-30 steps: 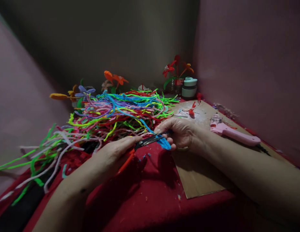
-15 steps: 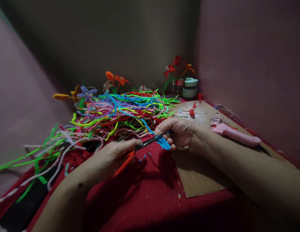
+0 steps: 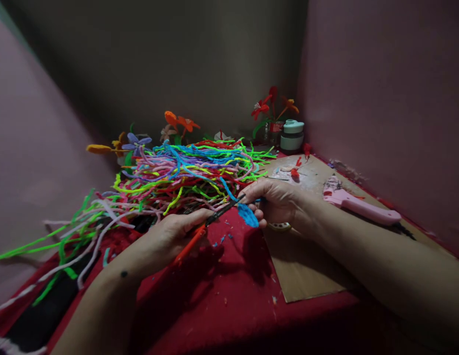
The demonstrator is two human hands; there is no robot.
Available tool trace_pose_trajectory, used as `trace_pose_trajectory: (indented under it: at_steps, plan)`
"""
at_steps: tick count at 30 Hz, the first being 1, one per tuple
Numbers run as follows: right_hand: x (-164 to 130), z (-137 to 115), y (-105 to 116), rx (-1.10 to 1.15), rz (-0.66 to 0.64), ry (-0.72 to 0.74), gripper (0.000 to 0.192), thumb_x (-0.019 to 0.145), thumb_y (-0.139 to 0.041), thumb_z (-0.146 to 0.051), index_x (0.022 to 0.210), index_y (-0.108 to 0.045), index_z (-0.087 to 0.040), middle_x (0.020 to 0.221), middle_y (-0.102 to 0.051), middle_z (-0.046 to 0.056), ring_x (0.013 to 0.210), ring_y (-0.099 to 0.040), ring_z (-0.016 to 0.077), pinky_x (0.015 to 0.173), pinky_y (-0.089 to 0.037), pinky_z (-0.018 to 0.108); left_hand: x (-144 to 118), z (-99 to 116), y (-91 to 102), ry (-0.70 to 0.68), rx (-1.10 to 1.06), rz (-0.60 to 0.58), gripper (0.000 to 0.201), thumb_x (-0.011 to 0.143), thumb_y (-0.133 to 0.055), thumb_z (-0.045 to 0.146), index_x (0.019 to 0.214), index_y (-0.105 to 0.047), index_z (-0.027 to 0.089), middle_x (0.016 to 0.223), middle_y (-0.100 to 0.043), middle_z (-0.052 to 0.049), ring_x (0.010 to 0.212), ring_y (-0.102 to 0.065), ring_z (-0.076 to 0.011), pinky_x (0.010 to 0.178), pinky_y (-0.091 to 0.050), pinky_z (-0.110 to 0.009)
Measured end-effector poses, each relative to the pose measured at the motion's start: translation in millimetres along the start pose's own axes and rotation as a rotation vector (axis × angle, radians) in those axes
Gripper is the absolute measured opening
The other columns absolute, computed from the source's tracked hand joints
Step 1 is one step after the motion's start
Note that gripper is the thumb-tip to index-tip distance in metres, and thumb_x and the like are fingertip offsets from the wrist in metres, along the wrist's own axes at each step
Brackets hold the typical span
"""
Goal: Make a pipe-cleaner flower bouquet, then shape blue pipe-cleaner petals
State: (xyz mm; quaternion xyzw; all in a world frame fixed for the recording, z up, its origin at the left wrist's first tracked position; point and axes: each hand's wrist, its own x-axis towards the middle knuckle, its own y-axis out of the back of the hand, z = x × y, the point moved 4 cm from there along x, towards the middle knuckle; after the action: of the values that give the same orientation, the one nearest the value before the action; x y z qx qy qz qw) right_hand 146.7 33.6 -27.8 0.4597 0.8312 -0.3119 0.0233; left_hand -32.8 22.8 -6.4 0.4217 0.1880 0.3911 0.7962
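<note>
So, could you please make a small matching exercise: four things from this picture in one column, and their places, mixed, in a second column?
Things
1. scissors
2. blue piece
3. pink glue gun
4. small jar

Places
A. in the far corner, beside the flowers
B. on the cardboard, near the wall
C. in the left hand
D. at the fingers of the right hand

Pairs: 1-C, 2-D, 3-B, 4-A
</note>
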Motion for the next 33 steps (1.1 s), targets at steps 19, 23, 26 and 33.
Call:
trace_pose_trajectory:
  at_steps: [19, 23, 26, 33]
  plan:
    - [3.0, 3.8, -12.2, -0.227, 0.022, 0.550, 0.006, 0.070, -0.064, -0.018, 0.071, -0.061, -0.014, 0.059, -0.061, 0.001, 0.052, -0.058, 0.0115, 0.053, -0.045, 0.024, 11.3, 8.7, -15.0, 0.163, -0.949, 0.325, 0.042, 0.068, -0.071, 0.022, 0.106, -0.054, 0.021, 0.068, -0.055, 0.005, 0.047, -0.044, -0.0035, 0.042, -0.033, -0.015]
    - [1.5, 8.0, -13.9, -0.335, 0.096, 0.513, 0.009, 0.070, -0.063, -0.020, 0.065, -0.063, -0.012, 0.055, -0.058, 0.001, 0.048, -0.052, 0.0100, 0.049, -0.040, 0.023, 9.3, 11.6, -17.0, 0.199, -0.965, 0.348, 0.043, 0.061, -0.074, 0.018, 0.101, -0.058, 0.020, 0.066, -0.053, 0.006, 0.047, -0.044, -0.0027, 0.043, -0.033, -0.014]
    - [-1.0, 9.0, -18.4, -0.403, 0.095, 0.484, 0.009, 0.069, -0.061, -0.018, 0.064, -0.065, -0.011, 0.052, -0.057, 0.000, 0.045, -0.048, 0.0089, 0.048, -0.036, 0.024, 7.8, 15.6, -14.3, 0.185, -0.927, 0.393, 0.045, 0.057, -0.076, 0.016, 0.099, -0.060, 0.019, 0.063, -0.056, 0.006, 0.051, -0.050, -0.0050, 0.048, -0.038, -0.014]
    - [-5.5, 5.3, -24.5, -0.395, 0.152, 0.570, 0.006, 0.063, -0.059, -0.011, 0.063, -0.065, -0.013, 0.059, -0.059, 0.001, 0.052, -0.050, 0.0104, 0.054, -0.038, 0.025, 7.2, 17.6, -13.0, 0.078, -0.931, 0.449, 0.044, 0.058, -0.072, 0.007, 0.098, -0.061, 0.021, 0.064, -0.059, 0.006, 0.054, -0.050, -0.0042, 0.051, -0.038, -0.014]
